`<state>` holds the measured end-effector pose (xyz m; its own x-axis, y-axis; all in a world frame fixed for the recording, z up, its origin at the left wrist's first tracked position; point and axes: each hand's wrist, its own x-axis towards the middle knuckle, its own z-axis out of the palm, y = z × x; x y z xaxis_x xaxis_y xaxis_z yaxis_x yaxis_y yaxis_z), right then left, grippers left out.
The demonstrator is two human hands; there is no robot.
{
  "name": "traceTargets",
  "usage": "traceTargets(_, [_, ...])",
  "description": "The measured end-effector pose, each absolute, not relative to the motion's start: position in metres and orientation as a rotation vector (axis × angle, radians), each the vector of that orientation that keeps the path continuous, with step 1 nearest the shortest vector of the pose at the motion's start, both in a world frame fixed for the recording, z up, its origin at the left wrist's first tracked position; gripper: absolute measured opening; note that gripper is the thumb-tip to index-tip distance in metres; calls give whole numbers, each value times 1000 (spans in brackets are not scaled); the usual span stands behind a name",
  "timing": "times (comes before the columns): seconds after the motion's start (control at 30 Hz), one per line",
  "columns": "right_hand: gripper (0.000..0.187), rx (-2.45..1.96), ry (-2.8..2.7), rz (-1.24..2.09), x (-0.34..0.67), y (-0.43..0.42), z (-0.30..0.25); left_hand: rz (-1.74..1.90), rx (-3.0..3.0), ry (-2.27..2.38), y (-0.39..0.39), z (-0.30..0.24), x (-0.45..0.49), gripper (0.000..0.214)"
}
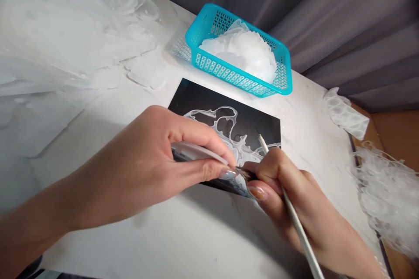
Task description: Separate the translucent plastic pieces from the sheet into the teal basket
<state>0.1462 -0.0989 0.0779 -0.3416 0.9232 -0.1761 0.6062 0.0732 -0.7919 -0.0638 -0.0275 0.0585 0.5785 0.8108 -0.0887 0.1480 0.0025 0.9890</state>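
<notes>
My left hand pinches a curved, translucent white plastic piece between thumb and fingers. Closed around a slim white-handled tool is my right hand; the tool's thin dark tip points up and away. A short dark object sits between the fingertips of both hands, where they nearly meet; its kind is unclear. Beneath the hands lies a black rectangular mat, partly covered by them. On it is a whitish openwork sheet with curved cut-out shapes.
Behind the mat stands a turquoise perforated basket holding white translucent pieces. Clear plastic sheets and scraps spread over the left. At right are a bundle of translucent pieces and tangled offcuts by a cardboard box. Grey curtain hangs behind.
</notes>
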Motion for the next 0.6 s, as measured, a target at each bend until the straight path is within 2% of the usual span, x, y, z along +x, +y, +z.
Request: traceTargets(0.6, [26, -1505, -2268, 934, 148, -101, 74, 503, 1834, 828, -22, 57, -70, 12])
